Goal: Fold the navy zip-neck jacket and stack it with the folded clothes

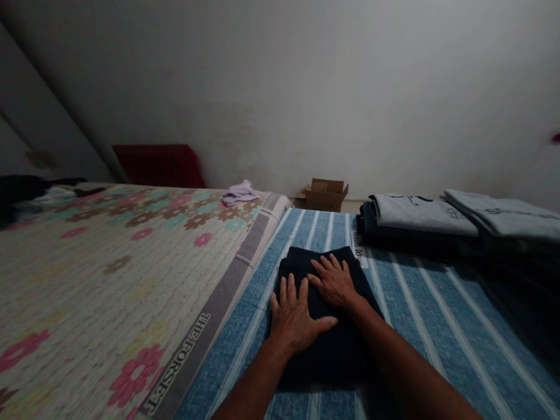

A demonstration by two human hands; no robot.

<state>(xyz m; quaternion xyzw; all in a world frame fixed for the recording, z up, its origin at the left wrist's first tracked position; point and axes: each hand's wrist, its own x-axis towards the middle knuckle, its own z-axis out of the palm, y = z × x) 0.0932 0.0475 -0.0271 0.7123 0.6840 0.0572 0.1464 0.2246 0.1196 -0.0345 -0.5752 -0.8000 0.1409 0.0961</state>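
A folded dark navy garment (pixel 332 350) lies on the blue-and-white striped sheet (pixel 420 291); its exact kind cannot be told. Pressed flat near its left edge is my left hand (pixel 294 318), fingers spread and thumb pointing right. My right hand (pixel 335 281) rests on the upper part of the same garment, palm down with fingers apart. Neither hand grips the cloth. Part of the garment is hidden beneath both hands and the right forearm.
Folded grey garments (pixel 424 213) lie on dark ones at the right. A flowered bed cover (pixel 105 280) spreads on the left, with a lilac cloth (pixel 240 193) near its far edge. An open cardboard box (pixel 324 195) and a red object (pixel 158 165) stand by the wall.
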